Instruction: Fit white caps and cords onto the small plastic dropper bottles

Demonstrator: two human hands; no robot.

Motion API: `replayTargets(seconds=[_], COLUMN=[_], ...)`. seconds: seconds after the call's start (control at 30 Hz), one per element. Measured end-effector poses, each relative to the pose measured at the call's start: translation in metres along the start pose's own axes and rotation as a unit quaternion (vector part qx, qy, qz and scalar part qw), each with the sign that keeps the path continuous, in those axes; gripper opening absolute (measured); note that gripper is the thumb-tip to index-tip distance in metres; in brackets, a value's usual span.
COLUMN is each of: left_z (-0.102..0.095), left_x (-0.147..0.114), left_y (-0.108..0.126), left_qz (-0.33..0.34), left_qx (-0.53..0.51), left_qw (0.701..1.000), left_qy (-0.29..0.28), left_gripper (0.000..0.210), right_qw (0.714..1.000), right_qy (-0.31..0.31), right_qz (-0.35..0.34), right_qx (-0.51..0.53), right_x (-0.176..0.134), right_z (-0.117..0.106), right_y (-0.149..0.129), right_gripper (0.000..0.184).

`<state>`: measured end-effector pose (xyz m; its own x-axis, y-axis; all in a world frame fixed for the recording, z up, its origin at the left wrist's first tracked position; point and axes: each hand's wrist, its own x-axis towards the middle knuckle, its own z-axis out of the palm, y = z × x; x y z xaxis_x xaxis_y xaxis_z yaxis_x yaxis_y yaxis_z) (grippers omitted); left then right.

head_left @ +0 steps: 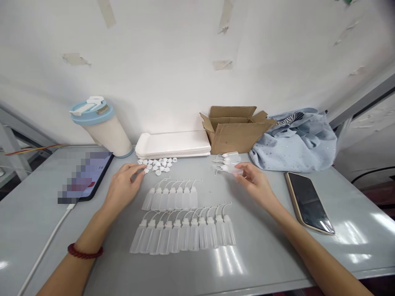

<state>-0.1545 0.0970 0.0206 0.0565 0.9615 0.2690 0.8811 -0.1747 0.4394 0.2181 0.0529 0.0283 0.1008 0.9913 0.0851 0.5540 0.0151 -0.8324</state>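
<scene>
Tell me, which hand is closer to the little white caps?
Left. The left hand is at the left edge of the white caps; the right hand is well to their right, by some small bottles.

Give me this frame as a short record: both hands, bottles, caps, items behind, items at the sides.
left hand: fingertips at the edge of the white caps; grip unclear
right hand: fingertips at a loose bottle; grip unclear
bottles: two rows, nearer row longer than farther row
caps: loose pile
behind: lidded cup, white stack, open cardboard box, blue fabric
sides: left phone, right phone
</scene>
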Motion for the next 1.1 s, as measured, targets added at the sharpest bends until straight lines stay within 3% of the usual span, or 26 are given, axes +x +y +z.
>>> replayTargets(seconds=[0.13,0.33,0.57,0.8,0.87,0.93,1.0,1.1], left_z=[0.002,0.001,0.000,-0.001,-0.004,-0.007,-0.010,-0.013], left_x=[-0.001,-0.001,-0.002,-0.002,-0.005,-0.009,-0.016,-0.029], left_y=[0.004,0.005,0.008,0.011,0.017,0.028,0.042,0.064], left_qz=[0.008,0.024,0.011,0.013,0.001,-0.033,-0.074,-0.095], left_qx=[0.002,0.002,0.014,0.013,0.007,-0.015,-0.071,-0.186], left_qw=[1.000,0.999,0.999,0.999,1.000,0.999,0.994,0.976], left_qy=[-0.011,-0.041,-0.038,-0.031,-0.029,-0.034,-0.045,-0.069], left_gripper=[0.040,0.036,0.035,0.036,0.035,0.032,0.030,0.028], right_qw=[0.997,0.995,0.984,0.981,0.983,0.970,0.937,0.903], right_qy=[0.003,0.005,0.011,0.005,-0.049,-0.188,-0.311,-0.378], right_qz=[-0.025,-0.052,-0.091,-0.100,-0.094,-0.094,-0.114,-0.148], right_qx=[-0.079,-0.085,-0.150,-0.166,-0.150,-0.122,-0.109,-0.142], right_x=[0.004,0.005,0.005,-0.001,-0.008,-0.016,-0.025,-0.036], right_z=[-0.001,0.000,-0.001,-0.005,-0.008,-0.012,-0.014,-0.011], right_y=[0.008,0.012,0.013,-0.002,-0.012,-0.023,-0.034,-0.044], right_gripper=[0.024,0.020,0.010,0.009,0.006,0.007,0.017,0.037])
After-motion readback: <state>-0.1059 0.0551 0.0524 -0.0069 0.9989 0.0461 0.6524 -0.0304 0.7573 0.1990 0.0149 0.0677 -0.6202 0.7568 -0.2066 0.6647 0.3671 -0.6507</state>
